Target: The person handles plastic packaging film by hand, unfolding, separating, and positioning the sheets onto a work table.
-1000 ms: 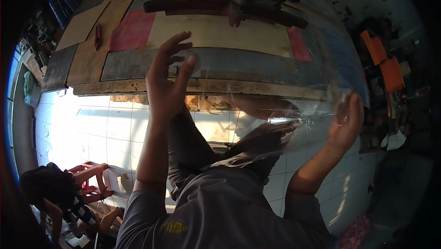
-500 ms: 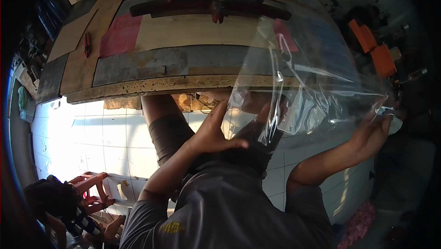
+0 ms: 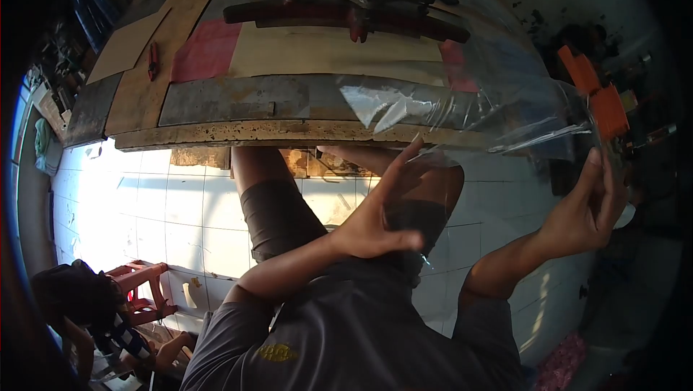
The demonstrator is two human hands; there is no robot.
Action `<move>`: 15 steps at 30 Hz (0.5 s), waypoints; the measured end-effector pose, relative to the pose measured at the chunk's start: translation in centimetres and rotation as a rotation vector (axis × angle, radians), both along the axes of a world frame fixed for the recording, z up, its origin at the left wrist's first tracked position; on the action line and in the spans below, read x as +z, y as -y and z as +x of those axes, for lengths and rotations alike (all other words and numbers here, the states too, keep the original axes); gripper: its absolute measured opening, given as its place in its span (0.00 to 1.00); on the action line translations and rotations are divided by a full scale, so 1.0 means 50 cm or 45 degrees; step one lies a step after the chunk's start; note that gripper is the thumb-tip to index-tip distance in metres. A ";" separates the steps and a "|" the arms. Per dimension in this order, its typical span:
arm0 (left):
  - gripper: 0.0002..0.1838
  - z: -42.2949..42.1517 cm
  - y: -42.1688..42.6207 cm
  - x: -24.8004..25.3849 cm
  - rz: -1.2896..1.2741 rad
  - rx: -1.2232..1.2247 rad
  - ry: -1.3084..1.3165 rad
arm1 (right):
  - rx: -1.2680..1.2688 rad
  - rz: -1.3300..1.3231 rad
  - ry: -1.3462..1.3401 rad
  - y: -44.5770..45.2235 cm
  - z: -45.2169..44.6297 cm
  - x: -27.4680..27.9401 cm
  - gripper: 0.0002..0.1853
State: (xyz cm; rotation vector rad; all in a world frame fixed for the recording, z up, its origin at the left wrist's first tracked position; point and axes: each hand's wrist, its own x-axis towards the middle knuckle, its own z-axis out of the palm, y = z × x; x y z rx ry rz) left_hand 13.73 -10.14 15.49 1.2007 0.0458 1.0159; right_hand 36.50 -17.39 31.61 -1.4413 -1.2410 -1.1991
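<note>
A clear plastic sheet (image 3: 404, 106) spreads over the right front of the workbench, wrinkled and shiny. My left hand (image 3: 375, 225) is in front of the bench edge above my lap, thumb and fingers wide apart, fingertips close to the sheet's lower part. Whether they touch the sheet I cannot tell. Out to the right, my right hand (image 3: 590, 207) is closed, thumb and fingers pressed together at the sheet's right side. The sheet's transparent lower edge is hard to make out.
The workbench (image 3: 238, 133) carries a dark red clamp-like bar (image 3: 346, 23), a cream panel (image 3: 325, 52), pink pieces (image 3: 206, 52) and a red cutter (image 3: 152, 60). Orange tool parts (image 3: 608, 111) stand at right. A person (image 3: 79, 304) sits near a red stool (image 3: 148, 290) at lower left.
The sheet has shifted from hanging over my lap to lying farther up across the bench front. My left hand moved right and slightly down; my right hand moved slightly down.
</note>
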 end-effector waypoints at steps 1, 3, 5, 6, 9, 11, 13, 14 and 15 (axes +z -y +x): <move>0.55 0.003 0.008 0.002 -0.100 0.035 -0.121 | 0.018 -0.005 0.051 0.000 0.002 0.002 0.08; 0.40 -0.007 -0.013 0.012 -0.177 0.039 -0.155 | 0.051 -0.034 0.146 0.003 0.004 0.009 0.09; 0.23 -0.030 -0.036 0.044 -0.168 0.160 -0.260 | -0.099 -0.075 0.277 0.016 0.013 0.009 0.08; 0.15 -0.056 -0.049 0.048 -0.130 0.156 -0.245 | -0.116 -0.095 0.297 0.018 0.014 0.009 0.08; 0.16 -0.164 -0.083 0.109 0.062 0.209 -0.245 | -0.031 -0.164 0.184 0.020 0.012 0.005 0.07; 0.20 -0.225 -0.073 0.140 0.027 0.268 0.014 | 0.132 -0.204 -0.121 0.024 0.004 -0.021 0.07; 0.21 -0.268 -0.075 0.151 0.155 0.331 0.150 | 0.357 -0.194 -0.352 0.010 -0.014 -0.066 0.08; 0.20 -0.288 -0.086 0.155 0.306 0.298 0.179 | 0.480 -0.169 -0.386 0.000 -0.026 -0.090 0.08; 0.20 -0.305 -0.099 0.159 0.456 0.262 0.207 | 0.602 -0.143 -0.418 -0.008 -0.032 -0.113 0.08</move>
